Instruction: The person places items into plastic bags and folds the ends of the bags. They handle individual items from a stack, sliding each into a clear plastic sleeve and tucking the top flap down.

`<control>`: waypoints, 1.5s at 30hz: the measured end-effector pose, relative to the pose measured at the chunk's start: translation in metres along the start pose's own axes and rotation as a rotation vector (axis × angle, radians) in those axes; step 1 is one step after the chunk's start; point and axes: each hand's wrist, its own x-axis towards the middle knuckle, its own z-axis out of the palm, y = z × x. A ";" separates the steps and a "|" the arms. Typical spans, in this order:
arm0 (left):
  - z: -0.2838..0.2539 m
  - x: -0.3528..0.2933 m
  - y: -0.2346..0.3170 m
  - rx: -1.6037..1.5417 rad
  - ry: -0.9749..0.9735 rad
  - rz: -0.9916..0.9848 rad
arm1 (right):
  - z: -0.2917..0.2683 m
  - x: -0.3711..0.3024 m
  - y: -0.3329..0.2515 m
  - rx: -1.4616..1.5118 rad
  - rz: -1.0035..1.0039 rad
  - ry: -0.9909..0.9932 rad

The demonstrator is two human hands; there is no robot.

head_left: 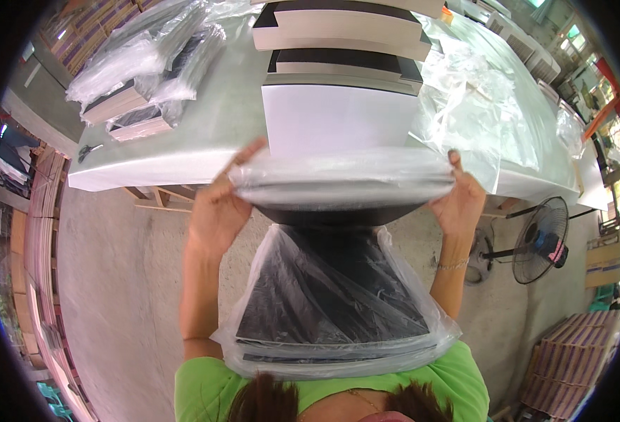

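Note:
A stack of flat black panels in a clear plastic bag point(334, 295) leans from my chest up to the table edge. My left hand point(218, 204) grips the bag's upper left corner, fingers curled over the plastic. My right hand point(457, 200) holds the upper right corner, thumb up. Just beyond the bag, a white-topped panel stack point(338, 119) rests on the pale table point(218, 133).
More stacked panels point(341, 35) sit farther back. Bagged panel bundles point(141, 77) lie at the table's far left, loose clear plastic point(464, 105) at its right. A standing fan point(542, 243) is on the concrete floor to my right, cardboard stacks point(570, 359) lower right.

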 end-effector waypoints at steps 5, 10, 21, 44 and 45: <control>-0.038 -0.034 -0.022 0.211 -0.021 -0.190 | -0.021 -0.047 0.026 -0.244 -0.076 0.160; -0.052 -0.048 -0.037 0.238 -0.055 -0.363 | -0.027 -0.076 0.026 -0.135 0.450 0.048; -0.203 0.021 -0.167 0.680 0.163 -0.037 | -0.131 -0.054 0.092 -0.619 0.306 0.491; -0.275 0.015 -0.223 0.439 0.510 0.001 | -0.118 0.169 -0.049 -2.124 -0.676 0.508; -0.255 0.014 -0.209 0.469 0.551 -0.015 | -0.121 0.166 -0.064 -2.258 -0.676 0.378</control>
